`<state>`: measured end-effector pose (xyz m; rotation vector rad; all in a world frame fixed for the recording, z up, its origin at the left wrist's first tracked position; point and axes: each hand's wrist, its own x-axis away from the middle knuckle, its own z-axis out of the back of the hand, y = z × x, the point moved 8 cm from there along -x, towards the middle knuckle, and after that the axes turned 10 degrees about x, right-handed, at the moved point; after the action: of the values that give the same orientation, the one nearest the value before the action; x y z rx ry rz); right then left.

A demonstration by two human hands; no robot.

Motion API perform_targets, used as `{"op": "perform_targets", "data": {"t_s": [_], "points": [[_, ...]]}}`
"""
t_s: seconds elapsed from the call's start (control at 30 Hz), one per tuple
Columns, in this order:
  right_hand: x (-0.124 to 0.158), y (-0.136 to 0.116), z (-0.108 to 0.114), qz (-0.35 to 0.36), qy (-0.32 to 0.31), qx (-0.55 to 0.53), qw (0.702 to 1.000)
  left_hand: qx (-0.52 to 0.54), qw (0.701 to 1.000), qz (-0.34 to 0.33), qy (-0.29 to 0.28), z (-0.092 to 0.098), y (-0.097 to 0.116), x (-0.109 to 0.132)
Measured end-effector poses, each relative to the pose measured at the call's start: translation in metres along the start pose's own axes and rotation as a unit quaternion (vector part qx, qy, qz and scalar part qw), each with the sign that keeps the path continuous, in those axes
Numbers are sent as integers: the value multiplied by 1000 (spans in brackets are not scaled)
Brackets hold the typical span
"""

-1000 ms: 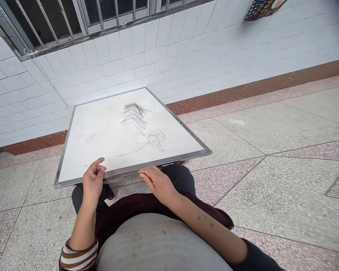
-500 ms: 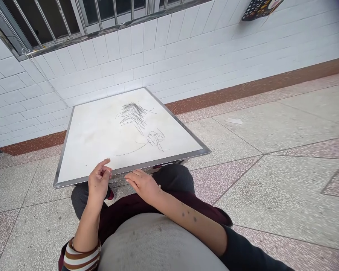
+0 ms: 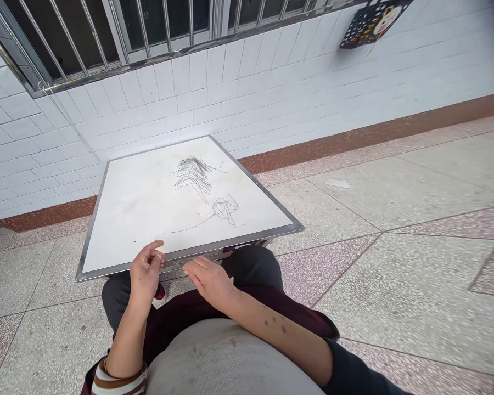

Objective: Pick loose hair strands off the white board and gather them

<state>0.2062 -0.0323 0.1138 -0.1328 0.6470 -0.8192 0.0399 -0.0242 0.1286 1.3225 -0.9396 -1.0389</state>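
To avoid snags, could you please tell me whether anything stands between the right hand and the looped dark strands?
Nothing visible blocks the right hand from the looped strands: only the grey metal rim and white tabletop lie between.

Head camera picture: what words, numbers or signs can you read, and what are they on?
None that I can read.
The thin dark strands on the white tabletop form no letters or numbers.
The patterned hanging thing shows no lettering I can make out.
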Motion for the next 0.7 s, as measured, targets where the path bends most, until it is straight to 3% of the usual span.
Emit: {"op": "perform_targets", "data": {"t_s": [0.7], "points": [[-1, 11, 0, 12, 25, 40, 999, 7, 1000, 3, 8, 9, -13, -6]]}}
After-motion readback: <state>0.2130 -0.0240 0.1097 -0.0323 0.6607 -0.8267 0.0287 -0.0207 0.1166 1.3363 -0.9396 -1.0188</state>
